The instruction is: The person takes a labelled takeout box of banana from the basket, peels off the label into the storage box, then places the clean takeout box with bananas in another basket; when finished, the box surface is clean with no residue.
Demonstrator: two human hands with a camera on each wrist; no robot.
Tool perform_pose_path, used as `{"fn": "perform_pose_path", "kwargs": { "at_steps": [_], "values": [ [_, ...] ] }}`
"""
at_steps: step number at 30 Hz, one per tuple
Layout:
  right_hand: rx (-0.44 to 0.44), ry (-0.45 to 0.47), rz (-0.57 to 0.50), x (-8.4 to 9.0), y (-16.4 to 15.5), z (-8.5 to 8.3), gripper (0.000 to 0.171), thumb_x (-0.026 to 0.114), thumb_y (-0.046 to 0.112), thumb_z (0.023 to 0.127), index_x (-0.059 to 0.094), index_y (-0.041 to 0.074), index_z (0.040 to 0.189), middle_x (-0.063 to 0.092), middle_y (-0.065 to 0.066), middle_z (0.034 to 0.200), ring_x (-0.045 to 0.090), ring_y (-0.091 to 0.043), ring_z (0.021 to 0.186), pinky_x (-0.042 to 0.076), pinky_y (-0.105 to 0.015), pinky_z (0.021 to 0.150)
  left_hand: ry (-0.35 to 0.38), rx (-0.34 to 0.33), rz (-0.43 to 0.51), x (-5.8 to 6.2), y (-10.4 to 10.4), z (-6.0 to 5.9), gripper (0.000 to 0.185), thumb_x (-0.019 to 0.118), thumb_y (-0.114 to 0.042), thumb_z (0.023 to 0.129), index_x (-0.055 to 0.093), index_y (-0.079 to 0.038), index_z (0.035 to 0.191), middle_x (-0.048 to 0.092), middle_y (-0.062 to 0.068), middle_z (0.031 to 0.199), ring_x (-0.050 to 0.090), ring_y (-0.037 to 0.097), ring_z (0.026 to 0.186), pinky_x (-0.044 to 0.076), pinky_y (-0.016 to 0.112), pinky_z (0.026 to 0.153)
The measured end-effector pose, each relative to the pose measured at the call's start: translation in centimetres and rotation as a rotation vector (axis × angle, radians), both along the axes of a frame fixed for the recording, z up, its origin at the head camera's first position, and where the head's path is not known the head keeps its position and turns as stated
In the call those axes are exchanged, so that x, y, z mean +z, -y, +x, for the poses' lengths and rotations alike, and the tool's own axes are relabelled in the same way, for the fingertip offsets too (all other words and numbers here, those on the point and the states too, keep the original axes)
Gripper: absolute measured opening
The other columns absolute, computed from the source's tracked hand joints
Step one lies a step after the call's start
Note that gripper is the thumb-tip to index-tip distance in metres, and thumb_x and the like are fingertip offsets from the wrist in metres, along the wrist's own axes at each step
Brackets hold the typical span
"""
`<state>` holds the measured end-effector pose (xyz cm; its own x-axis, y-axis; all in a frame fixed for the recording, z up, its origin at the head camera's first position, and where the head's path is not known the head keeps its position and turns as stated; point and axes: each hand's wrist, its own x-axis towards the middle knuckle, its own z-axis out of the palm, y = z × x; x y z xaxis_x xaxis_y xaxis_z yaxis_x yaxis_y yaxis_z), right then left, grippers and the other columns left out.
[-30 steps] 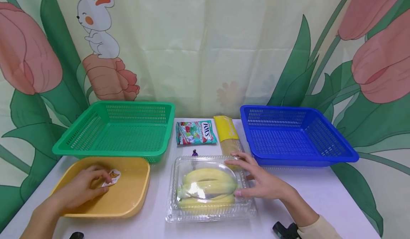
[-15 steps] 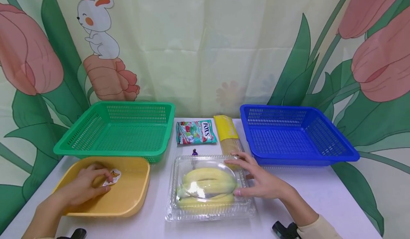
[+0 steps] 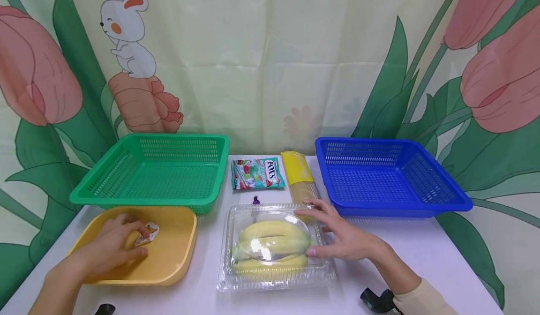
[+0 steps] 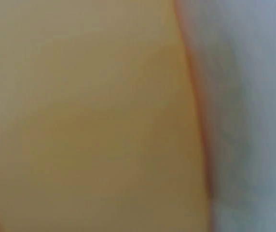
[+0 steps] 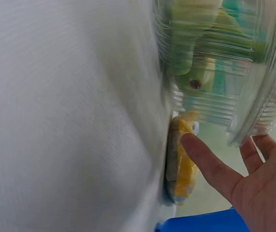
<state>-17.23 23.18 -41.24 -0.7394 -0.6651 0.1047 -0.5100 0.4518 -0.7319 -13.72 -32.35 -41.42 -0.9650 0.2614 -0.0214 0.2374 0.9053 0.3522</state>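
My left hand (image 3: 111,242) reaches into a shallow yellow tray (image 3: 179,254). Its fingers bend down, the index fingertip right at a small white sticker (image 3: 148,233) with a banana picture, and the thumb stands apart. On the table, a clear plastic clamshell container (image 3: 274,284) holds several bananas (image 3: 270,244) under its lid. My right hand (image 3: 346,235) spreads loosely along the container's right side, thumb and fingers apart. The right wrist view shows that hand (image 5: 266,186) with its thumb extended beside the container (image 5: 246,106). Only blurred yellow fills most of the left wrist view.
A green basket (image 3: 211,183) stands behind the tray, and a blue basket (image 3: 396,210) at the back right. Between them lie a FOX'S candy bag (image 3: 257,174) and a yellow-topped packet (image 3: 299,169). A tiny purple item (image 3: 256,200) sits behind the container.
The left thumb has moved away from the sticker, widening the gap to the index finger. My right hand and the container have stayed put.
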Motion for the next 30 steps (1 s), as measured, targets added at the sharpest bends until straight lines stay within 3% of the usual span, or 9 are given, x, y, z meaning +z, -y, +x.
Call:
{"fn": "perform_pose_path", "kwargs": {
  "at_steps": [4,9,13,18,23,30],
  "values": [
    [-0.004,-0.001,0.03,0.3,0.0,0.0,0.076,0.079,0.036,0.089,0.041,0.038,0.155,0.019,-0.006,0.166,0.027,-0.036,0.148,0.053,-0.052,0.096,-0.054,-0.005,-0.028,0.9,-1.1,0.2,0.021,0.083,-0.032,0.087,0.069,-0.022,0.1,0.053,0.021,0.125,0.04,0.044,0.116,0.038,0.06,0.094],
    [-0.001,-0.003,0.044,0.5,0.1,0.1,0.076,0.079,0.038,0.09,0.042,0.038,0.155,0.019,-0.004,0.166,0.029,-0.034,0.147,0.053,-0.05,0.097,-0.129,-0.017,-0.022,2.0,-2.4,0.4,0.017,0.08,-0.029,0.09,0.07,-0.021,0.099,0.056,0.011,0.116,0.042,0.041,0.115,0.038,0.058,0.095],
    [0.006,0.007,0.052,0.7,0.4,0.1,0.074,0.078,0.039,0.09,0.042,0.039,0.155,0.018,-0.002,0.166,0.03,-0.032,0.147,0.052,-0.052,0.098,-0.138,-0.015,-0.003,2.6,-3.0,0.7,0.017,0.08,-0.029,0.09,0.07,-0.02,0.101,0.057,0.007,0.113,0.046,0.037,0.111,0.042,0.056,0.092],
    [0.014,0.005,0.057,0.8,0.7,0.2,0.073,0.078,0.04,0.091,0.043,0.036,0.155,0.018,-0.001,0.166,0.029,-0.031,0.148,0.051,-0.053,0.099,-0.125,-0.037,0.021,3.0,-3.7,1.3,0.019,0.079,-0.033,0.091,0.069,-0.022,0.103,0.058,0.002,0.113,0.048,0.03,0.11,0.046,0.053,0.09],
    [-0.002,-0.012,0.064,1.0,0.6,0.3,0.073,0.078,0.042,0.09,0.045,0.034,0.155,0.018,-0.004,0.167,0.028,-0.031,0.149,0.052,-0.053,0.1,-0.044,-0.075,0.044,3.3,-5.1,1.6,0.021,0.074,-0.043,0.094,0.068,-0.028,0.106,0.057,-0.002,0.116,0.049,0.027,0.112,0.051,0.052,0.089],
    [-0.007,-0.053,0.096,1.5,0.1,0.5,0.073,0.078,0.044,0.09,0.045,0.035,0.155,0.017,-0.004,0.169,0.022,-0.031,0.152,0.051,-0.053,0.103,0.004,-0.119,0.111,4.0,-7.6,1.9,0.018,0.066,-0.049,0.098,0.069,-0.035,0.11,0.058,-0.009,0.117,0.049,0.023,0.118,0.051,0.052,0.095]
  ]
}}
